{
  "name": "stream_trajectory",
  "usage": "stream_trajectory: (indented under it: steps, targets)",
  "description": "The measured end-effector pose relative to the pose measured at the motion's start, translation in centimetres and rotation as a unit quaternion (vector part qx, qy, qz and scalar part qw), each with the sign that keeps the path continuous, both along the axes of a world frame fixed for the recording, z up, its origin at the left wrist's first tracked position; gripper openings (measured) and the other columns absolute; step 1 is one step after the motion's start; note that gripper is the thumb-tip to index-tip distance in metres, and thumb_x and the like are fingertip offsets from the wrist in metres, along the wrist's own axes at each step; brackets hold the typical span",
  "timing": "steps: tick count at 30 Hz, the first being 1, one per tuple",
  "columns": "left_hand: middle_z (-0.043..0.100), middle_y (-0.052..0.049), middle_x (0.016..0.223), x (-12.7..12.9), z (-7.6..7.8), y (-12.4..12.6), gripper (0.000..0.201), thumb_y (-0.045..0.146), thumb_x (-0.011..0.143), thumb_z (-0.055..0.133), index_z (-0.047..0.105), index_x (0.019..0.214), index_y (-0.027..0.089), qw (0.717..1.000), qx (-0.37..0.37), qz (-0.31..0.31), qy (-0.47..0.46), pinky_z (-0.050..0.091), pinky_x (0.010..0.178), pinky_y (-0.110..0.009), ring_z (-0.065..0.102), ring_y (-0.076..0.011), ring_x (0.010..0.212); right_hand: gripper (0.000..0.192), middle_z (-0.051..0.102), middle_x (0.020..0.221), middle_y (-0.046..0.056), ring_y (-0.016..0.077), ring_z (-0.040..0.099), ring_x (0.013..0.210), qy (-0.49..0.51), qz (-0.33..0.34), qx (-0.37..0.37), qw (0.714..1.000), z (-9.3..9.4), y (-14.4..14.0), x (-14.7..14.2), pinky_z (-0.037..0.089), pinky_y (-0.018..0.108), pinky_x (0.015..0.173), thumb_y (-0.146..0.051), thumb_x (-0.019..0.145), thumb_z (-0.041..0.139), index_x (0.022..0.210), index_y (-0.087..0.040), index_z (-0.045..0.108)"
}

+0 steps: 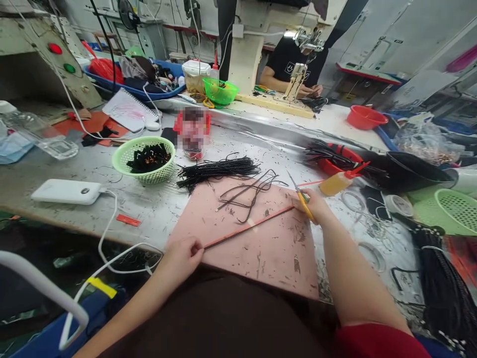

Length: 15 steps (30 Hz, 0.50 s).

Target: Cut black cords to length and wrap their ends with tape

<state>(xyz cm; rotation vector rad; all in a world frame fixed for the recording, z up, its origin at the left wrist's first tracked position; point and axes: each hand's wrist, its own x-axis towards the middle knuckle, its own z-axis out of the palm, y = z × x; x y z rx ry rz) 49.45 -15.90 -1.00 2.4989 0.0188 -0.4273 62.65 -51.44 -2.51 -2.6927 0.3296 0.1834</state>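
Note:
A thin dark cord (223, 239) stretches tight and slanting across a pink board (276, 253), along a narrow red-orange strip (240, 229). My left hand (185, 256) pinches its near left end at the board's edge. Around yellow-handled scissors (306, 206) my right hand (315, 205) is closed, with the blades pointing up and away. The fingers of that hand are also at the cord's far right end; their exact grip on it is partly hidden. Several loose black cords (249, 195) lie on the board, below a bundle of black cords (219, 170).
A pale green basket (147, 175) holds short black pieces. A white power bank (67, 192) with a cable lies left. At right are a glue bottle (337, 183), a red bowl (330, 164) and black cord bundles (445, 283). Another person (286, 69) sits behind a sewing machine (244, 54).

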Motion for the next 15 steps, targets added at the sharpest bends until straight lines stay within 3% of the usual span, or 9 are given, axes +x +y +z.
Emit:
stream_trajectory:
  steps: [5,9,12,15]
  targets:
    - [0.054,0.002,0.054,0.2,-0.3,-0.2,0.011,0.020,0.065,0.046,0.051,0.056,0.021,0.999,-0.006,0.028,-0.027,0.033,0.052,-0.024,0.048,-0.0139,0.052,0.051,0.064,0.083,0.005,0.0225,0.058,0.076,0.013,-0.009,-0.013,1.000,0.3,0.3,-0.3,0.042,0.027,0.063,-0.028,0.063,0.060,0.112,-0.021,0.051]
    - [0.050,0.005,0.046,0.5,-0.5,-0.3,0.009,0.027,0.059,0.053,0.053,0.053,0.021,0.986,-0.131,0.103,0.009,0.033,0.046,-0.023,0.046,-0.0127,0.045,0.055,0.064,0.091,0.011,0.0274,0.059,0.083,0.007,-0.093,-0.071,0.993,0.9,-0.6,-1.8,0.042,0.032,0.064,-0.047,0.071,0.052,0.118,-0.020,0.044]
    - [0.046,0.007,0.040,1.0,-0.3,-0.9,0.016,0.034,0.053,0.060,0.053,0.053,0.019,0.946,-0.262,0.180,0.065,0.029,0.038,-0.020,0.040,-0.0095,0.037,0.058,0.063,0.094,0.018,0.0313,0.059,0.087,0.030,-0.156,-0.102,0.982,1.1,-2.0,-3.4,0.042,0.036,0.067,-0.052,0.074,0.046,0.116,-0.013,0.044]
    - [0.043,0.008,0.036,2.0,0.4,-2.2,0.021,0.034,0.047,0.065,0.053,0.053,0.017,0.895,-0.361,0.235,0.114,0.022,0.034,-0.016,0.034,-0.0061,0.034,0.048,0.064,0.095,0.016,0.0299,0.059,0.089,0.038,-0.149,-0.076,0.985,0.7,-3.0,-4.7,0.042,0.035,0.071,-0.041,0.070,0.055,0.110,-0.015,0.052]
